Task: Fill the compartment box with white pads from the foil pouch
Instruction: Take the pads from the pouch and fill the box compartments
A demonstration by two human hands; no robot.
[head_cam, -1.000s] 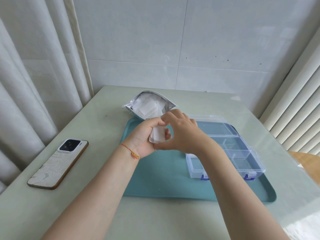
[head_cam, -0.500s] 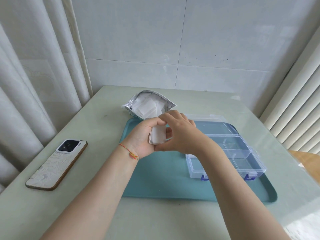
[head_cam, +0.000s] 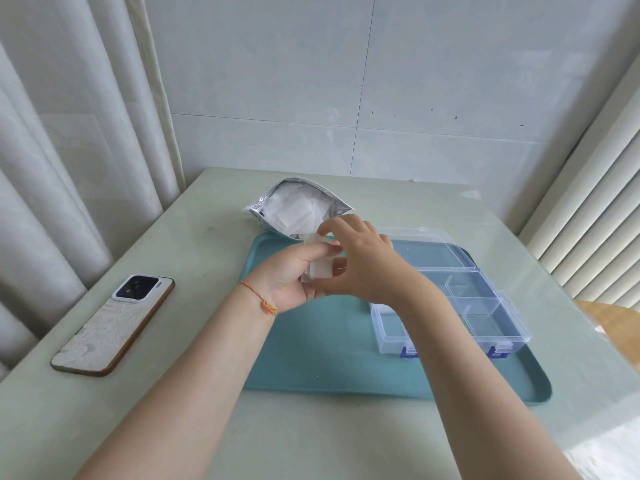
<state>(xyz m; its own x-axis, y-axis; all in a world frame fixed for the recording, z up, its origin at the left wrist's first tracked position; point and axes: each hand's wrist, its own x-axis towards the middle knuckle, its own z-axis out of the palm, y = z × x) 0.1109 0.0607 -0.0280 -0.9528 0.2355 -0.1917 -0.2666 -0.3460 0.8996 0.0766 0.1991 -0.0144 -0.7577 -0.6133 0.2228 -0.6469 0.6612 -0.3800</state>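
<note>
Teal tray: sits on the pale table and carries the compartment box; the pouch's lower edge overlaps its far left corner.
Compartment box: clear plastic, lid folded open behind it, resting on the right half of the tray. Every compartment in view looks empty, though the forearm hides part of the left side.
Foil pouch: lies open just beyond the tray, mouth facing the person, crowded with loose white pads.
Left hand: fingers curled around a small stack of white pads, held above the tray.
Right hand: fingertips pinch at the top of that same stack, apparently peeling or squaring pads.
Progress: early by my reading; pads are out of the pouch, none placed, all filling remains.
Phone: face down, well left of the tray.
</note>
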